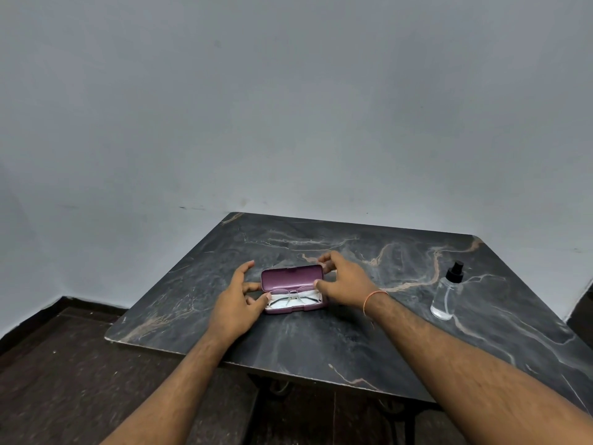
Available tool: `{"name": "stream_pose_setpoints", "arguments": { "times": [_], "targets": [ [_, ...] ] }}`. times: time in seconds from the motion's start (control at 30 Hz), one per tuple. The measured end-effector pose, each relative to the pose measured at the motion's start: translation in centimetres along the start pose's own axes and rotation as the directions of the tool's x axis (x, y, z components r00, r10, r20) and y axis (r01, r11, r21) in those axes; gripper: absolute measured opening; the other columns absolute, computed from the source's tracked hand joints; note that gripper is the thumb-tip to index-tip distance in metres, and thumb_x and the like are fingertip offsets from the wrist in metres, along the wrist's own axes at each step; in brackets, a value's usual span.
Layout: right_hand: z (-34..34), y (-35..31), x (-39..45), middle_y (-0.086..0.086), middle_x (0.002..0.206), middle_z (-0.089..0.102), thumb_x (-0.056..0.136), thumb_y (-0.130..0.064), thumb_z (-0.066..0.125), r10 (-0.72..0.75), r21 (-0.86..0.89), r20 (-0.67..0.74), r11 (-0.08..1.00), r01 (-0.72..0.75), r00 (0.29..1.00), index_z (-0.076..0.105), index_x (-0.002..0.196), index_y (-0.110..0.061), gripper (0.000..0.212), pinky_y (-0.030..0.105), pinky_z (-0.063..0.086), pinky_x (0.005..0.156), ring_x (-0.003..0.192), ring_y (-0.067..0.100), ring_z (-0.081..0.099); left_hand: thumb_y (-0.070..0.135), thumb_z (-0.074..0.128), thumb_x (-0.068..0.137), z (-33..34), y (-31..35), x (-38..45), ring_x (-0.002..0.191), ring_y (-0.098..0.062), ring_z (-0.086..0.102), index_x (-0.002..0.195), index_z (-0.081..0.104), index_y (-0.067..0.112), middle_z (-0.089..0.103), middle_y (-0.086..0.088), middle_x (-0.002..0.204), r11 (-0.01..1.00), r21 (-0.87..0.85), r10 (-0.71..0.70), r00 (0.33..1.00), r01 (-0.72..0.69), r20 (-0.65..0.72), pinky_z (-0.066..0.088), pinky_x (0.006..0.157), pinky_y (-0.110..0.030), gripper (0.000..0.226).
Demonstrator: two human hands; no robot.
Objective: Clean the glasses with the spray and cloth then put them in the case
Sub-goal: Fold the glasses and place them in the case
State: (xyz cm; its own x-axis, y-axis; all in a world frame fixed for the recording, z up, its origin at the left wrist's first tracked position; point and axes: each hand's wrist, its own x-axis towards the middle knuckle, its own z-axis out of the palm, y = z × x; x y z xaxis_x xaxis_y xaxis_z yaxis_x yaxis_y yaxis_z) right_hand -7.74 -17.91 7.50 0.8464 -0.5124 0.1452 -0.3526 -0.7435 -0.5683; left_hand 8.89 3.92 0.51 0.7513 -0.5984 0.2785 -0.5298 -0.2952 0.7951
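A purple glasses case (290, 278) lies open in the middle of the dark marble table (321, 345), its lid standing up at the back. Thin-framed glasses (293, 297) rest folded inside it on a white cloth (282, 304). My left hand (236, 303) is at the case's left end with fingers spread, fingertips touching the edge. At the right end, my right hand (345, 281) has its fingers on the lid's corner and its thumb near the glasses. A clear spray bottle (447, 292) with a black nozzle stands upright to the right, away from both hands.
The table stands against a plain grey wall (288, 107). Its left and near edges drop to a dark floor (64, 380). A black metal table frame (279, 385) shows under the near edge.
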Motion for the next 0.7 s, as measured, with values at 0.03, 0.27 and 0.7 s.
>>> {"name": "stream_pose_setpoints", "arguments": {
  "times": [0.03,0.27,0.7],
  "targets": [
    [-0.1,0.0,0.1,-0.001,0.132,0.066,0.088,-0.041,0.077,-0.026,0.0,0.004,1.0,0.026,1.0,0.05,0.145,-0.026,0.065,0.033,0.049,0.104,0.119,0.02,0.063,0.03,0.086,0.094,0.0,0.1,-0.1,0.062,0.0,0.069,0.165,0.032,0.037,0.078,0.01,0.124,1.0,-0.013,0.007,1.0,-0.006,0.005,0.056,0.075,-0.019,0.09],
    [-0.6,0.2,0.9,-0.008,0.168,0.034,0.06,-0.088,0.072,-0.212,-0.417,0.24,0.859,0.298,0.947,0.012,0.168,-0.035,0.134,0.053,0.043,0.117,0.151,0.023,0.03,0.026,0.082,0.097,-0.2,0.8,-0.5,0.072,-0.001,0.073,0.163,0.037,0.036,0.073,0.013,0.125,0.993,-0.1,0.056,0.998,-0.055,0.012,0.063,0.093,-0.029,0.08],
    [-0.2,0.0,0.1,-0.003,0.126,0.054,0.082,-0.06,0.073,-0.514,-0.396,0.229,0.727,0.561,0.827,0.057,0.141,-0.031,0.067,0.04,0.053,0.096,0.114,0.02,0.054,0.043,0.102,0.067,-0.6,0.5,-0.7,0.115,0.003,0.068,0.144,0.06,0.054,0.068,0.028,0.134,0.986,-0.012,0.163,0.964,-0.164,0.21,0.055,0.11,-0.029,0.089]
  ]
}}
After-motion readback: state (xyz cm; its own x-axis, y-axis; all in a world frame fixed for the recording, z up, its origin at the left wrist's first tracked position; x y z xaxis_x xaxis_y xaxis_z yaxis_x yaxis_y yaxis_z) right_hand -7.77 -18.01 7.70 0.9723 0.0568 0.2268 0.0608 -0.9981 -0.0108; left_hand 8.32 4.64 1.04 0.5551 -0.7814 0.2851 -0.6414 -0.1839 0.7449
